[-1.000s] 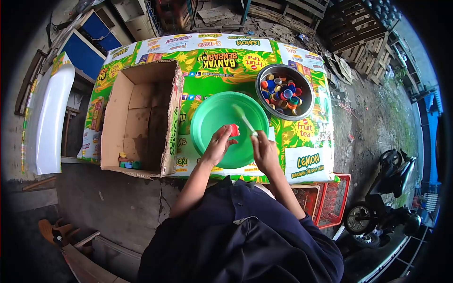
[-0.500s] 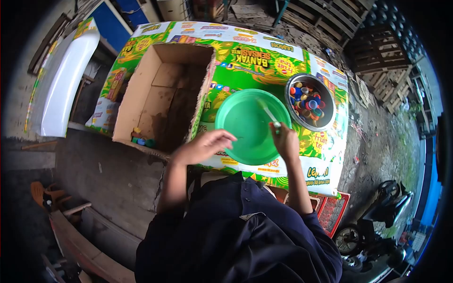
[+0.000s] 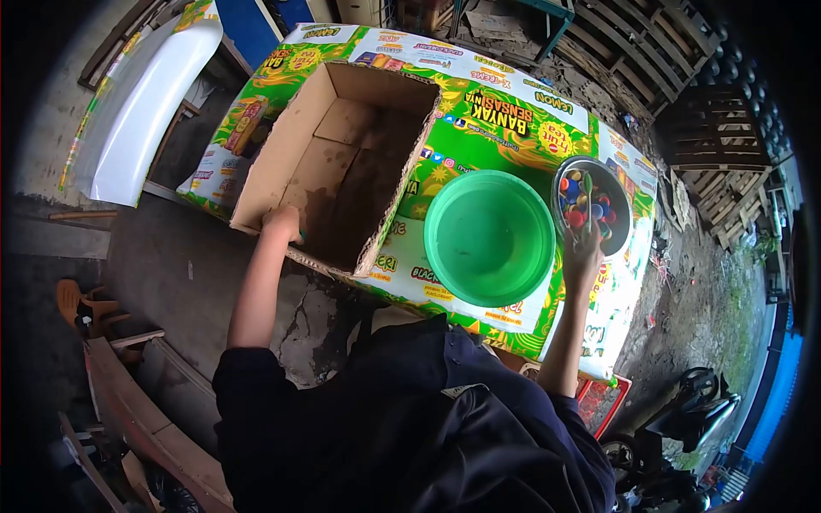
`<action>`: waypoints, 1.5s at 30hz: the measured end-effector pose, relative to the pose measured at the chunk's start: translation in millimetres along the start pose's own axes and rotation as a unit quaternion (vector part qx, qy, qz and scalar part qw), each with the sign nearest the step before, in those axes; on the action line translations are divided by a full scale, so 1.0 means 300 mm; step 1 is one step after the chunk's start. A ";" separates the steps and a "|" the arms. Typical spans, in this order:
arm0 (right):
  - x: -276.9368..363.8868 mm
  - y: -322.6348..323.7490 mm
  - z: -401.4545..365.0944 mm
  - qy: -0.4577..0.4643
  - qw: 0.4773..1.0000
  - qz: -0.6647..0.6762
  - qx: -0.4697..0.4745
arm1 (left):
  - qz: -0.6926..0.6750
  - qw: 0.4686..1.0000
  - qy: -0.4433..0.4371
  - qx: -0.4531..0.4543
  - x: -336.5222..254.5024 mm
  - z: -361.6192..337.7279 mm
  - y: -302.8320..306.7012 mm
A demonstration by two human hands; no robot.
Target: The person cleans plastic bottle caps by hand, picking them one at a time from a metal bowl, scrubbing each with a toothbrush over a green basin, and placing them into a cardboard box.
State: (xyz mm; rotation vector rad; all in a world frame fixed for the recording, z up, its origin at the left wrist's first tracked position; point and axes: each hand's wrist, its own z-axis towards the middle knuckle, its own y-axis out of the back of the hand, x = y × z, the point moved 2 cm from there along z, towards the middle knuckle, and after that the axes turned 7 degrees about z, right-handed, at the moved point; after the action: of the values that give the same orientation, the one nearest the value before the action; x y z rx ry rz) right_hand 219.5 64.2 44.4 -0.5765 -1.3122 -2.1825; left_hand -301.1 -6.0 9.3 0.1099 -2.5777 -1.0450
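Observation:
My left hand [image 3: 282, 224] reaches over the near wall into the front left corner of the cardboard box [image 3: 295, 141]. Its fingers point down and are mostly hidden, and a bit of green shows beside them. My right hand [image 3: 584, 248] is closed around a slim pale-green tool [image 3: 587, 192], whose exact kind I cannot make out. The tool points away from me over the metal bowl [image 3: 629, 205], which holds several coloured bottle caps [image 3: 575, 190]. Between my hands stands a round green plastic basin [image 3: 492, 231] with a small dark speck at its bottom.
A green and white printed cover [image 3: 487, 111] lies over the table. To the left stands a curved white panel [image 3: 145, 111]. Wooden pallets [image 3: 718, 128] lean at the back right, a motorcycle [image 3: 684, 410] is at the lower right, and a red crate [image 3: 603, 402] sits below the table edge.
My left hand has moved left from the basin's rim into the box corner where bottle caps lay. My right hand has carried the pale-green tool from over the basin to the metal bowl.

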 end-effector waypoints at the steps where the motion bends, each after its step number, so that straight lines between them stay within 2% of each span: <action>1: 0.020 -0.002 -0.015 0.009 1.000 0.013 0.002 | -0.036 0.999 -0.017 -0.008 0.015 0.005 -0.002; 3: 0.034 -0.002 -0.037 0.016 0.999 0.035 0.004 | -0.107 0.993 -0.052 -0.026 0.031 0.001 0.009; 6: 0.027 0.004 -0.068 0.016 0.999 0.043 0.008 | -0.236 0.963 -0.044 -0.123 0.037 -0.054 0.034; 7: 0.025 0.006 -0.078 0.018 0.999 0.038 0.010 | -0.223 0.958 -0.053 -0.173 0.032 -0.092 0.058; 10: 0.050 0.030 -0.096 -0.022 0.999 0.028 0.033 | -0.369 0.874 -0.119 -0.293 -0.014 -0.186 0.152; 12: 0.058 0.044 -0.112 -0.059 0.997 0.019 0.044 | -0.473 0.801 -0.187 -0.315 -0.129 -0.314 0.265; 14: 0.069 0.046 -0.135 -0.062 0.997 0.042 0.018 | -0.464 0.753 -0.250 -0.393 -0.279 -0.411 0.335; 15: 0.086 0.053 -0.142 -0.059 0.997 0.048 0.022 | -0.458 0.747 -0.273 -0.397 -0.365 -0.433 0.348; 18: 0.109 0.054 -0.177 -0.068 0.995 0.067 0.028 | -0.440 0.734 -0.395 -0.334 -0.637 -0.403 0.330; 20: 0.130 0.067 -0.198 -0.087 0.991 0.086 0.050 | -0.394 0.775 -0.405 -0.282 -0.789 -0.321 0.279; 21: 0.140 0.072 -0.209 -0.088 0.991 0.088 0.053 | -0.345 0.787 -0.423 -0.288 -0.850 -0.259 0.236; 24: 0.145 0.081 -0.240 -0.090 0.989 0.102 0.058 | -0.283 0.825 -0.415 -0.261 -0.941 -0.226 0.204; 34: 0.123 0.110 -0.274 -0.100 0.989 0.093 0.057 | -0.243 0.845 -0.410 -0.242 -1.017 -0.189 0.177; 40: 0.117 0.104 -0.284 -0.094 0.988 0.120 0.032 | -0.322 0.809 -0.416 -0.263 -1.001 -0.186 0.184; 45: 0.122 0.103 -0.293 -0.091 0.986 0.133 0.040 | -0.355 0.783 -0.454 -0.234 -0.962 -0.188 0.197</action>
State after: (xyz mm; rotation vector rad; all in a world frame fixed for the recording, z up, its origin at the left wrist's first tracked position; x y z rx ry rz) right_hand 202.7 -34.5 48.4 -0.8830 -1.3250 -1.8875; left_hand -8.1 58.0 2.0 0.6233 -2.9920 -2.5130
